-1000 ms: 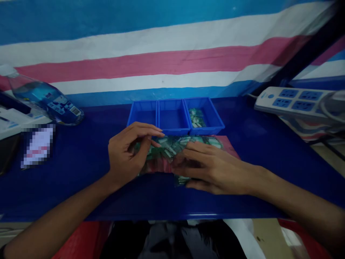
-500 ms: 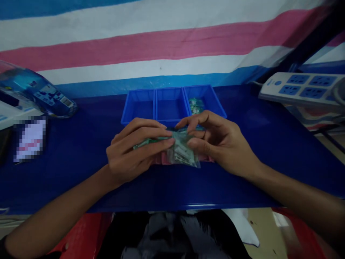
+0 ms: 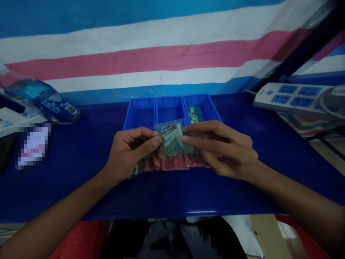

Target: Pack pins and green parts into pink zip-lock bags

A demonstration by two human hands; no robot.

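Note:
A small clear greenish bag with screws and pale pieces inside is held up over the table. My left hand pinches its left edge between thumb and fingers. The fingers of my right hand close on the bag's right edge; its thumb is mostly hidden. Below the bag lie several red packets, partly covered by the hands. Behind stand three joined blue bins: the left bin and middle bin show bare insides, and the right bin holds green packets.
On the left lie a blue bottle and a pixelated object. A white power strip with cables sits at the right on the blue table. A striped sheet hangs behind the bins.
The bag has been lifted and turned, its screws now toward the top. My left hand has changed from spread fingers over the packets to a pinch. The view has tilted slightly upward.

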